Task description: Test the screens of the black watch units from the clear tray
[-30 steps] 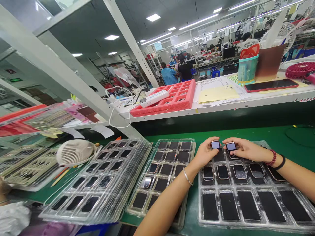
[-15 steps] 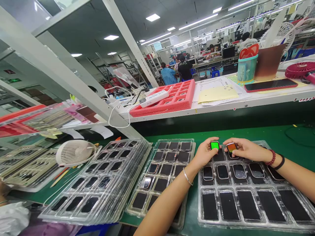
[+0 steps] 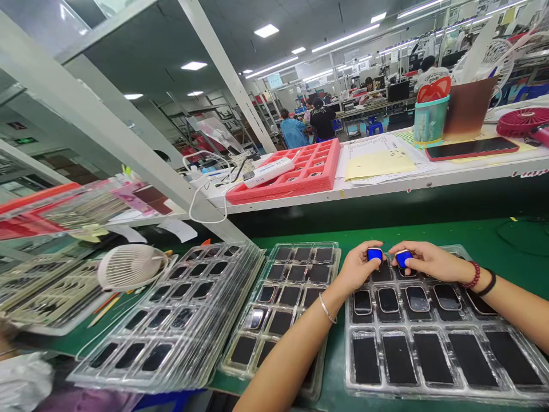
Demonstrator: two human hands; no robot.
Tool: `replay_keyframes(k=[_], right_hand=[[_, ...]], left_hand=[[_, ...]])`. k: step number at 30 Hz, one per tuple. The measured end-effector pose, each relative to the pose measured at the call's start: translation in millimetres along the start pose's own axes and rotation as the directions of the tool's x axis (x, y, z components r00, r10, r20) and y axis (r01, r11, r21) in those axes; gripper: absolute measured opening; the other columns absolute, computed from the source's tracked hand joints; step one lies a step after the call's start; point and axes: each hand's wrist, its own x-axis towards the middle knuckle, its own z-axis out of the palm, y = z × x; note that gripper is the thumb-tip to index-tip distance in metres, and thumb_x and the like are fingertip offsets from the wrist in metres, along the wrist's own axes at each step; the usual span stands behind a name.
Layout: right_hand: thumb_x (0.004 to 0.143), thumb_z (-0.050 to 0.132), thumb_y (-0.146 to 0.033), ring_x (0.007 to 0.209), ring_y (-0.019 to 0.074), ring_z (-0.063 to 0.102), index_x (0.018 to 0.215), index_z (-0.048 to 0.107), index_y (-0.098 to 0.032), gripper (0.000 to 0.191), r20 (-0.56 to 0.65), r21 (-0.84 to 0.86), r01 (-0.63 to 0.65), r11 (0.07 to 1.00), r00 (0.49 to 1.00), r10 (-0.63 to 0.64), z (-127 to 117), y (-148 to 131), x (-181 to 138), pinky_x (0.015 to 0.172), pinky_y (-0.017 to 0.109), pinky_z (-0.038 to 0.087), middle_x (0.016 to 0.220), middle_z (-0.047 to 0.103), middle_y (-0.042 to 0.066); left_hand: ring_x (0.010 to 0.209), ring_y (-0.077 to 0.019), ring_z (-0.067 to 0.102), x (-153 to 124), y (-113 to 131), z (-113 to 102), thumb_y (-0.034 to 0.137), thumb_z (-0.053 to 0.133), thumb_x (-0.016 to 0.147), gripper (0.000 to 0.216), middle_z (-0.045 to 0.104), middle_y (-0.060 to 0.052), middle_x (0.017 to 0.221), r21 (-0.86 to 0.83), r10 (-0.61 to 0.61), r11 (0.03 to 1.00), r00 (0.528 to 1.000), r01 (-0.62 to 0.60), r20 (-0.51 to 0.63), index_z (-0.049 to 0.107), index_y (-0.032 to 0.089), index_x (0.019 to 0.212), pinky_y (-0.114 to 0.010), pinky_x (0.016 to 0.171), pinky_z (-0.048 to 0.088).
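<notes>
Right of centre frame — left hand [image 3: 355, 266] pinches a small watch unit with blue-lit screen [image 3: 374, 254]; right hand [image 3: 429, 261] pinches a second blue-lit unit [image 3: 403, 258]. Both units sit side by side, just above the far row of the clear blister tray [image 3: 433, 389] on the green table [image 3: 472, 234].

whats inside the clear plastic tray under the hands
The clear plastic blister tray holds dark smartwatch bodies in its middle row and black inserts in its near row. The left hand and right hand cover the far row.
</notes>
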Motion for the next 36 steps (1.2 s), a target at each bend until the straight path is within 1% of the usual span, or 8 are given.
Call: replay_keyframes(k=[6,10,12,16,18,22,29,36], right_hand=[[0.082,0.059,-0.027,0.085,0.0163,0.056,0.119,0.050,-0.018,0.039,-0.007,-0.066,-0.010,0.998,1.000,0.010,0.0,0.0,-0.4,0.075,0.032,0.049,0.109,0.058,0.008],[0.088,0.050,-0.030,0.077,0.0137,0.057,0.118,0.050,-0.017,0.033,0.012,-0.012,-0.008,1.000,1.000,0.008,-0.7,2.1,0.4,0.077,0.034,0.050,0.103,0.059,0.007],[0.088,0.051,-0.029,0.078,0.0140,0.057,0.118,0.050,-0.017,0.033,0.011,-0.001,-0.005,1.000,1.000,0.005,-0.4,1.9,0.5,0.077,0.034,0.051,0.103,0.059,0.007],[0.082,0.057,-0.022,0.086,0.0165,0.058,0.122,0.049,-0.018,0.042,-0.006,-0.032,-0.021,0.999,1.000,0.021,0.9,-0.1,-0.3,0.078,0.033,0.050,0.102,0.059,0.007],[0.084,0.055,-0.025,0.083,0.0162,0.059,0.123,0.049,-0.017,0.041,-0.010,-0.028,-0.028,0.999,1.000,0.028,1.1,-0.1,-0.5,0.078,0.034,0.050,0.101,0.059,0.007],[0.088,0.051,-0.032,0.079,0.0155,0.060,0.124,0.049,-0.017,0.039,-0.015,0.003,-0.035,0.999,0.999,0.035,0.1,3.5,0.3,0.079,0.036,0.050,0.103,0.059,0.008],[0.090,0.050,-0.039,0.079,0.0152,0.060,0.123,0.051,-0.017,0.040,0.000,0.011,-0.034,0.999,0.999,0.034,-0.3,2.5,0.6,0.077,0.035,0.050,0.105,0.058,0.009],[0.091,0.048,-0.043,0.076,0.0129,0.056,0.118,0.056,-0.015,0.040,0.007,0.019,-0.020,1.000,1.000,0.020,0.9,-4.2,-0.4,0.071,0.030,0.051,0.099,0.061,0.008]], left_hand=[[0.086,-0.0163,0.060,-1.8,4.8,1.5,0.014,0.069,0.067,0.048,0.066,-0.007,0.090,0.013,0.004,1.000,1.000,-0.004,-0.017,0.055,0.014,0.113,-0.028,0.080,0.045],[0.073,-0.0143,0.059,-1.5,5.0,1.9,0.017,0.065,0.071,0.038,0.066,-0.007,0.086,0.032,-0.012,0.999,1.000,0.012,-0.004,0.057,0.012,0.107,-0.027,0.068,0.046],[0.071,-0.0141,0.058,-1.1,4.2,1.7,0.017,0.063,0.071,0.035,0.065,-0.007,0.084,0.035,-0.011,0.999,1.000,0.011,-0.002,0.058,0.012,0.105,-0.027,0.067,0.046],[0.084,-0.0161,0.059,-1.0,3.6,1.4,0.011,0.065,0.067,0.042,0.065,-0.007,0.092,0.037,0.025,0.999,0.999,-0.023,-0.032,0.057,0.014,0.108,-0.028,0.077,0.046],[0.081,-0.0153,0.059,-1.4,3.6,1.2,0.012,0.065,0.068,0.041,0.065,-0.007,0.092,0.039,0.025,0.999,0.999,-0.024,-0.032,0.057,0.014,0.108,-0.028,0.077,0.046],[0.067,-0.0121,0.056,-1.5,2.8,0.5,0.021,0.067,0.071,0.036,0.065,-0.007,0.085,0.018,0.013,1.000,1.000,-0.013,-0.001,0.058,0.013,0.106,-0.026,0.068,0.046],[0.065,-0.0122,0.056,-0.7,2.1,0.6,0.030,0.071,0.071,0.038,0.066,-0.007,0.082,0.012,0.011,1.000,1.000,-0.011,0.003,0.059,0.012,0.103,-0.025,0.064,0.046],[0.066,-0.0130,0.058,-1.4,3.3,1.1,0.038,0.072,0.070,0.038,0.066,-0.007,0.079,0.003,-0.017,1.000,1.000,0.017,-0.001,0.062,0.011,0.095,-0.025,0.062,0.048]])
